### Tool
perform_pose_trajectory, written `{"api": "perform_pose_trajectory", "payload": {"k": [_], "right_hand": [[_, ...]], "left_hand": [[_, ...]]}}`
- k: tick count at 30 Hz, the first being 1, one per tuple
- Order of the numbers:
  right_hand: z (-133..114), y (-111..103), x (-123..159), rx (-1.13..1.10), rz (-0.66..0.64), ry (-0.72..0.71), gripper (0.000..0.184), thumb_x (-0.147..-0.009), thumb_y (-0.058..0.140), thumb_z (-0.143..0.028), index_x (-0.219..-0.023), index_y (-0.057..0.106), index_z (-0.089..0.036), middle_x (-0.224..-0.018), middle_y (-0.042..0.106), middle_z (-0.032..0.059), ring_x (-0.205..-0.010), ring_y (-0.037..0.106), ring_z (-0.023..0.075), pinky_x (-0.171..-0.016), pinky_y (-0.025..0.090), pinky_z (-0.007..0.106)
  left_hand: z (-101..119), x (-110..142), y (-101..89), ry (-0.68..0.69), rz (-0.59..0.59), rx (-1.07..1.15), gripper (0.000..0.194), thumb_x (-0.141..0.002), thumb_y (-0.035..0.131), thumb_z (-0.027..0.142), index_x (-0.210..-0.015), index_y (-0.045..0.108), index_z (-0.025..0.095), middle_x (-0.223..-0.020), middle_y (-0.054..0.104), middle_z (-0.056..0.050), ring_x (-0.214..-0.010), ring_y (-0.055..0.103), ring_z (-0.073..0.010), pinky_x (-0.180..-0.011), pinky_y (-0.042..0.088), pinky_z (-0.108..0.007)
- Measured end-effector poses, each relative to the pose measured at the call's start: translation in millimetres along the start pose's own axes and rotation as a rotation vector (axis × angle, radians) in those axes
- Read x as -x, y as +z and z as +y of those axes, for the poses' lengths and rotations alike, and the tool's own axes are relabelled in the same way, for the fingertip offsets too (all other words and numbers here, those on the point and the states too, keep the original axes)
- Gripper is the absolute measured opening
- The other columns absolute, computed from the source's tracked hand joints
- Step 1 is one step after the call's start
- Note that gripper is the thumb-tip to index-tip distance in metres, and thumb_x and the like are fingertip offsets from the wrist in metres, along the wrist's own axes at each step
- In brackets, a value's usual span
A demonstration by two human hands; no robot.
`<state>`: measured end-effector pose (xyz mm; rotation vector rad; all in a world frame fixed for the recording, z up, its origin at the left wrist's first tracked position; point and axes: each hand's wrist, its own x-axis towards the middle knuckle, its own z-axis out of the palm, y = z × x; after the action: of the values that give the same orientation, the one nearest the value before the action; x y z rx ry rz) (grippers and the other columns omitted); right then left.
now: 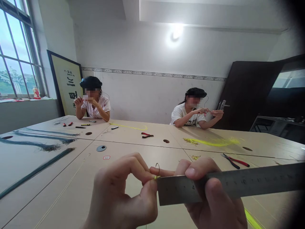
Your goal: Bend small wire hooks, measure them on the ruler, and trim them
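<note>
My left hand (130, 190) is closed in a pinch at the end of a steel ruler (177, 190). Thumb and forefinger hold a small fish hook (158, 166), its thin curved wire rising above the ruler's corner. A bit of yellow line (156, 177) shows wound or knotted at the fingertips. My right hand (212, 187) grips the ruler between thumb and fingers, a little in from its end. One right fingertip lies behind the hook. The ruler stretches off to the right edge of the picture.
Dark blue-green line bundles (40, 168) lie at left. Yellow line (216, 142) and small gold pieces (195, 157) lie at right. Red-handled pliers (235, 161) and others (147, 135) rest on the table (95, 197). Two people (92, 101) sit opposite, handling small items.
</note>
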<state>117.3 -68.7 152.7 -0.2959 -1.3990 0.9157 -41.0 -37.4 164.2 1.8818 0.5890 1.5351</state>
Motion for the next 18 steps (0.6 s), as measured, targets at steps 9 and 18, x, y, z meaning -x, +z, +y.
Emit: {"api": "perform_pose_trajectory", "payload": {"k": [9, 18], "right_hand": [[0.3, -0.3, 0.2, 0.055, 0.059, -0.026, 0.021, -0.094, 0.047, -0.04, -0.094, 0.067, -0.033, -0.085, 0.074, 0.0007, -0.076, 0.068, 0.0168, -0.075, 0.059, 0.033], [-1.1, 0.6, -0.5, 0.007, 0.026, 0.013, 0.021, -0.095, 0.046, -0.04, -0.097, 0.066, -0.034, -0.09, 0.074, -0.001, -0.086, 0.07, 0.0166, -0.084, 0.057, 0.034]], "left_hand": [[-1.0, -2.5, 1.5, -0.008, -0.008, 0.009, 0.021, -0.068, 0.053, 0.005, -0.055, 0.051, 0.021, -0.059, 0.06, 0.006, -0.055, 0.057, -0.01, -0.051, 0.045, -0.019], [0.2, -0.9, 0.1, -0.001, -0.014, -0.01, 0.021, -0.069, 0.053, 0.005, -0.055, 0.051, 0.021, -0.059, 0.06, 0.007, -0.056, 0.057, -0.0093, -0.052, 0.045, -0.019]]}}
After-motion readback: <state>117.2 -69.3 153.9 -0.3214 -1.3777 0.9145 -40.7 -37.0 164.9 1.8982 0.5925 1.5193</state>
